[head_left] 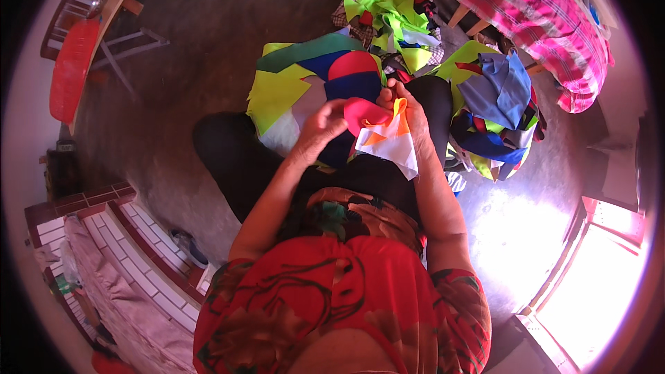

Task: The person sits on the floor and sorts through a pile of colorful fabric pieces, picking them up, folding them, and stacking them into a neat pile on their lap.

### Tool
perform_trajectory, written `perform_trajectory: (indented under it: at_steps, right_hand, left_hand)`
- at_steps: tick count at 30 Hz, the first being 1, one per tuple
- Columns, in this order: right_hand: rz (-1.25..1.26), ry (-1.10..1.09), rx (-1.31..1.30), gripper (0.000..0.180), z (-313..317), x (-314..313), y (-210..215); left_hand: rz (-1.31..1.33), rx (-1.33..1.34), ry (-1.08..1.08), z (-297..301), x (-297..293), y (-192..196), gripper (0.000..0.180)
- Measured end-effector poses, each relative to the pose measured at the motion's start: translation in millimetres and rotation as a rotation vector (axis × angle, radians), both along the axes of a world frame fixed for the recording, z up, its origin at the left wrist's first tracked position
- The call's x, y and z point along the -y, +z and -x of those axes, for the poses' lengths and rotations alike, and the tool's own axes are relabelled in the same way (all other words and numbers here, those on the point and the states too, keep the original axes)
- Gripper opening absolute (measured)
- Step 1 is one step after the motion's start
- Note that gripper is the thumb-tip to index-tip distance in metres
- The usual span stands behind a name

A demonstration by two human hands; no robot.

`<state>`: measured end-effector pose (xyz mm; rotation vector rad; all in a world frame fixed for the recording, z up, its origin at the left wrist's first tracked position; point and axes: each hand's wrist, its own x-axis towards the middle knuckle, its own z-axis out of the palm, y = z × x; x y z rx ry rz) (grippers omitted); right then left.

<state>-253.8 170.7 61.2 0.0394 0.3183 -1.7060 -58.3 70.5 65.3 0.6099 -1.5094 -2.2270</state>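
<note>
My left hand [323, 127] is closed on the edge of a pinkish-red cloth piece [360, 112] above my lap. In my right hand [414, 114], the fingers pinch an orange and white cloth piece [395, 142], whose white end hangs down toward my forearm. The red and orange cloths meet between the hands; whether they are joined I cannot tell. Under and beyond them, a spread of patchwork cloth [312, 55] in green, yellow, navy, red and white lies over my knees.
Cloth scraps lie in a heap [388, 17] ahead, mostly lime green, and in another pile [495, 107] at my right with blue on top. A pink plaid cloth [526, 21] drapes over furniture at far right. A red-seated chair [73, 69] stands at the left.
</note>
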Motion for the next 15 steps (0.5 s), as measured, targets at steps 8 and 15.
perform_trajectory:
  at_steps: [8, 15]
  right_hand:
    - [-0.127, -0.016, -0.158, 0.030, -7.2, 4.1, 1.9]
    - [-0.211, 0.023, -0.524, 0.066, -20.0, 3.3, 14.8]
  left_hand:
    - [-0.371, -0.066, 0.117, 8.5, -23.1, 9.0, 0.031]
    - [-0.421, -0.204, 0.306, -9.3, -5.6, 6.7, 0.037]
